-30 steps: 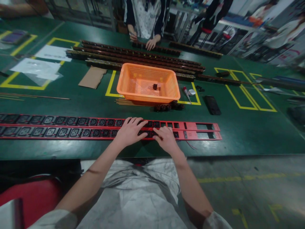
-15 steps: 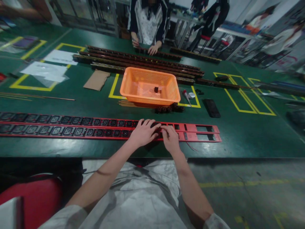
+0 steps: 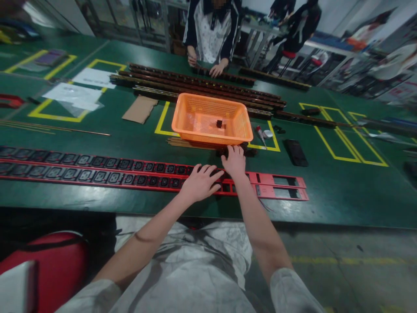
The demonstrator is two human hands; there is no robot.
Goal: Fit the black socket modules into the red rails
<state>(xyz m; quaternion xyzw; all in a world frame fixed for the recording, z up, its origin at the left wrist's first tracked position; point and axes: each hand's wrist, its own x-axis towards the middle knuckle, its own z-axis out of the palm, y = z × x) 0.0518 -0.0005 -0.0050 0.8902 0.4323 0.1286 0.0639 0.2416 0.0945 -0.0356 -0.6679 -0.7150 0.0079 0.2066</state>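
Two long red strips (image 3: 266, 180) lie side by side along the near part of the table, filled with black sockets (image 3: 114, 178) on the left and with open cutouts toward the right end. My left hand (image 3: 200, 182) rests across both strips, fingers stretched out and somewhat apart, covering part of the sockets. Beyond the strips, my right hand (image 3: 234, 163) reaches over a small pile of black parts (image 3: 250, 152) in front of the orange basket (image 3: 211, 138). Its thumb and fingers are apart; its fingertips touch or hover over the pile, which they partly hide.
A black block (image 3: 219, 124) lies in the basket. Right of it are a screwdriver (image 3: 261, 136) and a dark phone-like slab (image 3: 296, 152). Cardboard (image 3: 140, 109) and long dark rails (image 3: 202, 85) lie farther back. A co-worker's hands (image 3: 219, 68) are across the table.
My right hand has left the strips and moved forward to the black parts by the basket. My left hand stays on the strips. The whole view has shifted slightly.
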